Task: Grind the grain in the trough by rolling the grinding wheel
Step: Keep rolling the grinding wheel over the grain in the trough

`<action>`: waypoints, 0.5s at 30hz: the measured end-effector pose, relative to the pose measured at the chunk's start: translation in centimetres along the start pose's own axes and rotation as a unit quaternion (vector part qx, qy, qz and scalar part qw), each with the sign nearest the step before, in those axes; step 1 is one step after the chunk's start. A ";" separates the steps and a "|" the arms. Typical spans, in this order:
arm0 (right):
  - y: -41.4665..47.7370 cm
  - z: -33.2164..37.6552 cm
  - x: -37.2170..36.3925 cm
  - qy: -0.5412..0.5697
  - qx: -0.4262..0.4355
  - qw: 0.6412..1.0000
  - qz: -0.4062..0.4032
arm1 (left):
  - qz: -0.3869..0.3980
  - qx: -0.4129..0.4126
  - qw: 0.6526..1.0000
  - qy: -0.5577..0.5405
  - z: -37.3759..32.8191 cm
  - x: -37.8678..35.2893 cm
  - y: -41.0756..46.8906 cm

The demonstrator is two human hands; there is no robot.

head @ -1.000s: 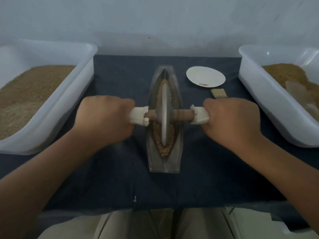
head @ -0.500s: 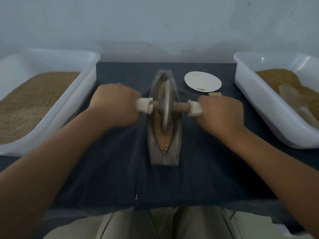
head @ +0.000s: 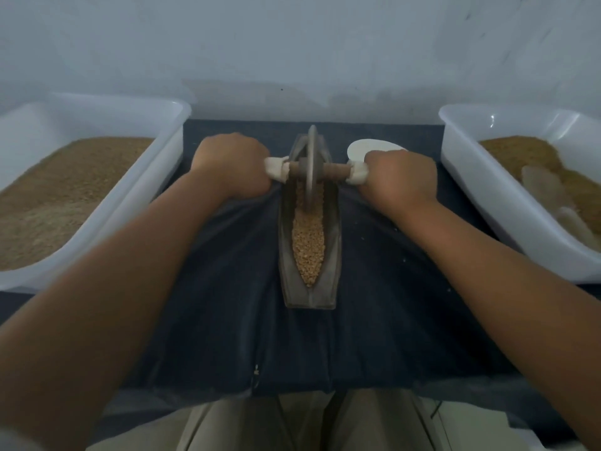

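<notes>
Wooden axle (head: 335, 170), left hand (head: 231, 164), right hand (head: 400, 177) gripping

A small workshop: bare wall (head: 292, 43), dark cloth (head: 374, 320) spread out, left tub (head: 175, 125) and right tub (head: 455, 135) full of brown grain (head: 65, 196).

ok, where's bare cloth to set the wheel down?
Free: dark cloth from the near end of the trough to the front edge, plus strips either side of it, inside the forearms. Crowded: far end, where left hand, right hand, grinding wheel and white plate bunch.

Bare left hand (head: 227, 164), bare right hand (head: 400, 177), khaki trousers (head: 234, 424) (lap only)
</notes>
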State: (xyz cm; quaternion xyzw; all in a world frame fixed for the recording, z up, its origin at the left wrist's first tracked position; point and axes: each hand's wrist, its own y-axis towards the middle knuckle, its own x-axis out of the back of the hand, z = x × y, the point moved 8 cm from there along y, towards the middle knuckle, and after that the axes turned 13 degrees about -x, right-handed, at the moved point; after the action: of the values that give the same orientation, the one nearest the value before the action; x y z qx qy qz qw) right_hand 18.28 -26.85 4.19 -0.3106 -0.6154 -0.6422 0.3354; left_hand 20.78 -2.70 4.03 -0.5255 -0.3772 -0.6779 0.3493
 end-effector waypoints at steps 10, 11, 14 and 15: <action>-7.0 -1.3 3.0 -0.039 0.029 0.999 0.011 | -0.020 -0.041 0.999 0.004 -2.1 -0.9 -8.0; -6.0 -1.2 2.4 -0.043 0.021 0.999 0.011 | -0.015 -0.030 0.999 0.000 -1.7 -1.1 -6.9; -2.1 -0.4 0.5 -0.046 0.004 0.999 0.001 | -0.008 0.007 1.000 0.009 -0.3 -1.5 -2.7; -0.8 -0.2 0.1 -0.041 -0.003 0.999 -0.002 | -0.012 0.018 1.000 0.011 0.1 -1.3 -1.4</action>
State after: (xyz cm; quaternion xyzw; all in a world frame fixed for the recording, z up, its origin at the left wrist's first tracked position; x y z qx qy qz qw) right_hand 17.58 -27.04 3.81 -0.3368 -0.6272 -0.6314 0.3074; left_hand 19.85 -1.84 2.58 -0.5072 -0.3920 -0.6805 0.3549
